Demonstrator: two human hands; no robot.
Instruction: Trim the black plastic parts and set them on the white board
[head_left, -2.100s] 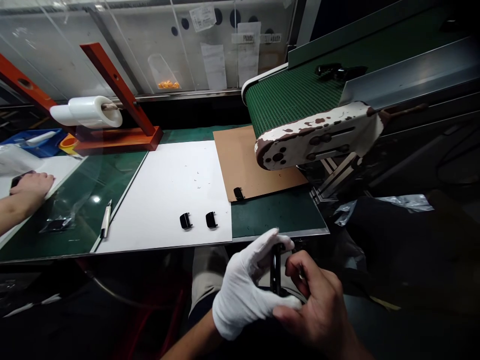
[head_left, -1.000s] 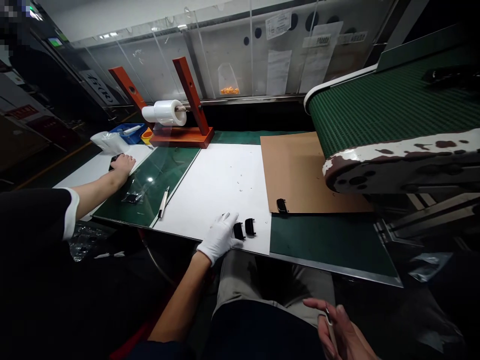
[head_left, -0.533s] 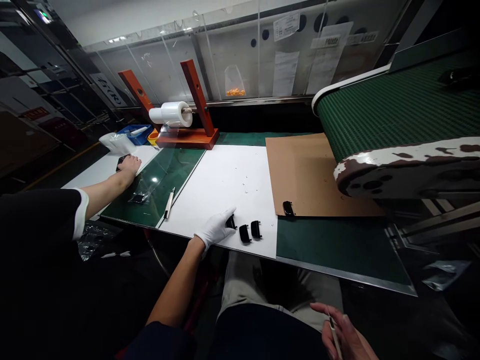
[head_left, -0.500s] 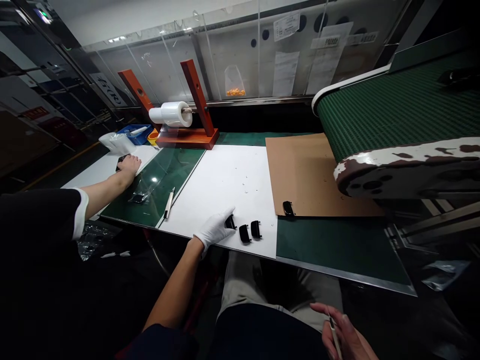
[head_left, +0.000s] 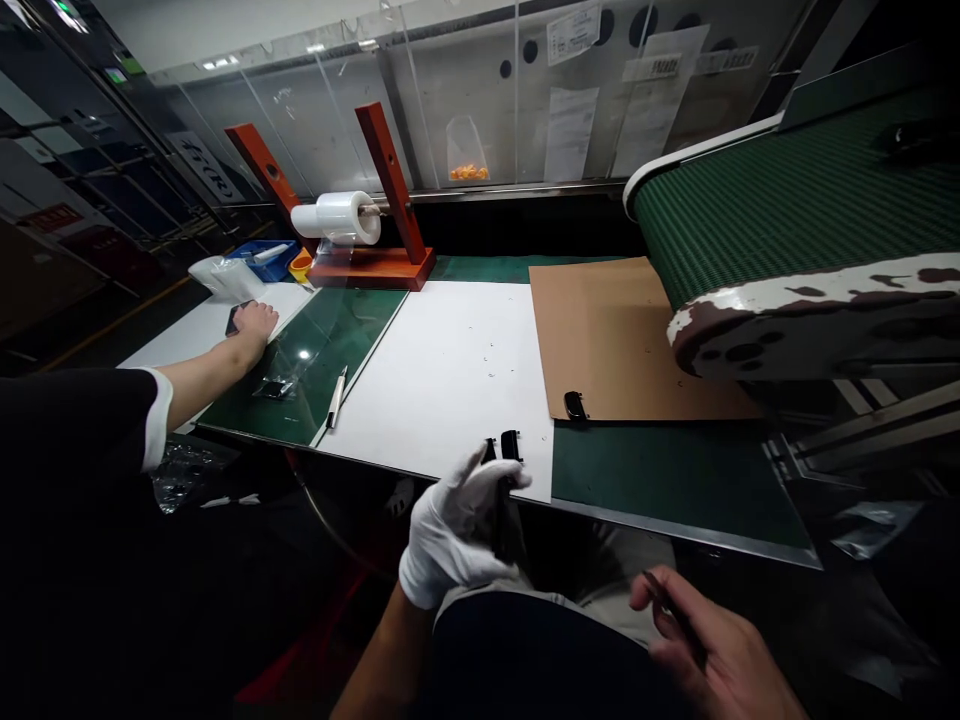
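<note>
Because the white-gloved left hand (head_left: 450, 535) is closed around a black part (head_left: 501, 525), fingers wrapped on it, the piece stands upright over the lap, just in front of the edge of the green tabletop (head_left: 660, 480); held there it sits close to the eyes, and the cotton glove probably keeps prints off its dark finish. The bare right hand (head_left: 709, 640) stays lower and to the side, thumb and fingers pinched together on a slim dark tool (head_left: 671, 605), whose exact kind is hard to make out; it is apart from the black part, not touching it.

Two small black clips (head_left: 511, 445) sit side by side on the front edge of a white sheet (head_left: 450, 370), just beyond the gloved fingers and within easy reach; the pale ground likely makes such dark pieces easy to see. Another black clip (head_left: 575, 405) lies on the lower edge of a brown card sheet (head_left: 600, 340), under the end of a green conveyor belt (head_left: 787, 200).

Farther left, a ballpoint pen (head_left: 337, 397) lies along the sheet's edge, and a clear bag (head_left: 275, 387) rests on a glass panel (head_left: 337, 340); a co-worker's hand (head_left: 255, 325) presses on a dark item there, well apart from both hands.
</note>
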